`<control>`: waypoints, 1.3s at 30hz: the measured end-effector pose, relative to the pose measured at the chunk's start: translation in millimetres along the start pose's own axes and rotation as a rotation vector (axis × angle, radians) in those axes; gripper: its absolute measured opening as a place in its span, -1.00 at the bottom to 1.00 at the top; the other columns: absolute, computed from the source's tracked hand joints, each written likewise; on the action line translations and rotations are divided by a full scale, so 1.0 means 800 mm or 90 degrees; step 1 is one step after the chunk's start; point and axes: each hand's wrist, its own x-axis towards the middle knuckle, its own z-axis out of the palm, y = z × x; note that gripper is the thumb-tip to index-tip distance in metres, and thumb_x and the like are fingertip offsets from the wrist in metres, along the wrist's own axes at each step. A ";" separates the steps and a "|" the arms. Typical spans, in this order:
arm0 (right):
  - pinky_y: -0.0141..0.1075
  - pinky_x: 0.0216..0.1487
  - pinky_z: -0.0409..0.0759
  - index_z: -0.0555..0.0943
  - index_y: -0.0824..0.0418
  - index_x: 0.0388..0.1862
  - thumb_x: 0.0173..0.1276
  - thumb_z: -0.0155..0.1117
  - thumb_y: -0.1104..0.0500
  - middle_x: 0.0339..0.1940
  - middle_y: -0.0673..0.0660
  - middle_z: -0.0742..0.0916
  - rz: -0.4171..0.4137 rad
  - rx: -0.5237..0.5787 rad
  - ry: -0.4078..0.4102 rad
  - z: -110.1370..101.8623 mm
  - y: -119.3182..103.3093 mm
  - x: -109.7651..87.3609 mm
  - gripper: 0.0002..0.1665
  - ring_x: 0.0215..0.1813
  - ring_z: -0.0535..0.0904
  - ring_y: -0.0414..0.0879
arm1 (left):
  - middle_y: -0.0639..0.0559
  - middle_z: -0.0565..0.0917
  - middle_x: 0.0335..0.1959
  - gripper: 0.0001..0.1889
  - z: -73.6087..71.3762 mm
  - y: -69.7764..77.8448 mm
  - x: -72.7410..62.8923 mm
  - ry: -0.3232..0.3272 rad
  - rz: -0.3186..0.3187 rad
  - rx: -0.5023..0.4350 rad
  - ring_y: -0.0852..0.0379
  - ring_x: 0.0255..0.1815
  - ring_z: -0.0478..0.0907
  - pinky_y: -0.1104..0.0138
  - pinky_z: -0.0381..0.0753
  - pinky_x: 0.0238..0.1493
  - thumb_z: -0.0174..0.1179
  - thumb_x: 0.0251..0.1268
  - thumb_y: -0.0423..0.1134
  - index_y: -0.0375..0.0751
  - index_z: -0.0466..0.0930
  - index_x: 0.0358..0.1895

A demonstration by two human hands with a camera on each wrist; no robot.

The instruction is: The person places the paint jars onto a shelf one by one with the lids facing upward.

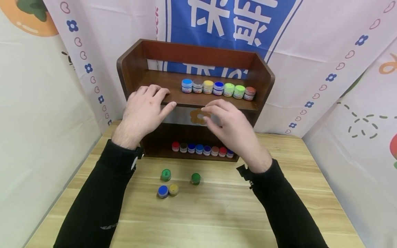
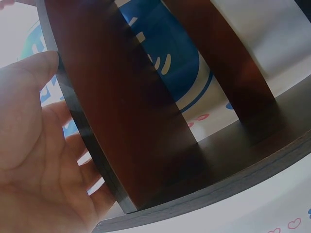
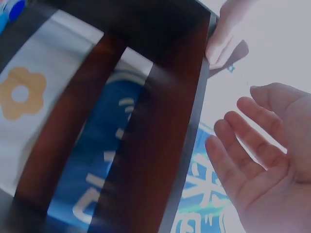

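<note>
My left hand (image 1: 144, 108) rests at the left part of the upper board of a dark brown wooden shelf (image 1: 123, 70), its fingers over the front edge. In the left wrist view the thumb tip touches that board's edge, and no jar is in the hand. Before the same board, farther right, hovers my right hand (image 1: 231, 125) with fingers loosely bent. Its palm (image 3: 267, 194) shows bare in the right wrist view. Just behind it a row of small paint jars stands on the upper board, from a light blue jar (image 1: 187, 86) to a reddish-brown jar (image 1: 249, 93).
More small jars line the lower board, from a red jar (image 1: 175, 146) rightward, the right end near my right forearm. On the wooden table (image 1: 211, 217) stand two green jars, a blue jar (image 1: 163, 191) and a yellow jar (image 1: 173, 189). Printed cloth (image 1: 294, 41) hangs behind the shelf.
</note>
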 end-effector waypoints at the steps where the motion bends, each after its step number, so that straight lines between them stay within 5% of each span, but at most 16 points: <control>1: -0.01 0.40 0.90 0.85 0.23 0.35 0.72 0.54 0.18 0.34 0.22 0.86 0.004 -0.006 0.005 -0.003 0.004 0.001 -0.67 0.36 0.80 0.13 | -0.31 0.46 0.77 -0.30 0.000 0.000 0.000 -0.001 0.000 0.000 -0.44 0.80 0.36 -0.41 0.40 0.83 0.01 0.94 0.29 -0.09 0.42 0.80; 9: 0.10 0.59 0.80 0.82 0.19 0.44 0.74 0.53 0.07 0.45 0.22 0.84 0.090 -0.094 -0.023 -0.017 0.039 0.006 -0.58 0.50 0.72 0.20 | -0.32 0.45 0.77 -0.29 0.000 0.001 0.000 -0.003 -0.002 0.006 -0.43 0.81 0.36 -0.41 0.38 0.84 -0.02 0.95 0.29 -0.08 0.40 0.81; 17: 0.15 0.50 0.82 0.84 0.14 0.43 0.80 0.45 -0.09 0.42 0.20 0.86 0.168 -0.152 -0.045 -0.017 0.069 0.007 -0.54 0.49 0.73 0.20 | -0.30 0.46 0.77 -0.29 0.005 0.006 -0.001 0.002 -0.004 0.008 -0.42 0.81 0.35 -0.39 0.38 0.85 -0.03 0.96 0.29 -0.07 0.38 0.82; 29: 0.12 0.47 0.83 0.84 0.06 0.40 0.78 0.46 -0.18 0.41 0.14 0.86 0.175 -0.154 -0.049 -0.015 0.080 0.008 -0.53 0.49 0.74 0.16 | -0.23 0.59 0.71 -0.39 0.006 -0.006 -0.007 0.049 0.030 -0.018 -0.36 0.77 0.44 -0.37 0.49 0.79 0.13 0.92 0.19 -0.03 0.53 0.75; 34: 0.13 0.48 0.83 0.84 0.03 0.42 0.78 0.44 -0.21 0.44 0.12 0.85 0.184 -0.155 -0.063 -0.017 0.080 0.011 -0.52 0.52 0.73 0.14 | -0.22 0.71 0.60 -0.47 0.009 -0.007 -0.029 0.143 0.093 -0.065 -0.32 0.68 0.55 -0.35 0.62 0.68 0.36 0.82 0.03 -0.07 0.66 0.63; 39: 0.13 0.44 0.84 0.84 0.02 0.41 0.78 0.44 -0.22 0.44 0.11 0.84 0.193 -0.157 -0.073 -0.018 0.079 0.013 -0.52 0.50 0.75 0.13 | -0.23 0.81 0.39 -0.52 0.031 0.004 -0.056 0.250 0.187 -0.095 -0.30 0.48 0.71 -0.24 0.82 0.44 0.55 0.66 -0.07 -0.14 0.77 0.48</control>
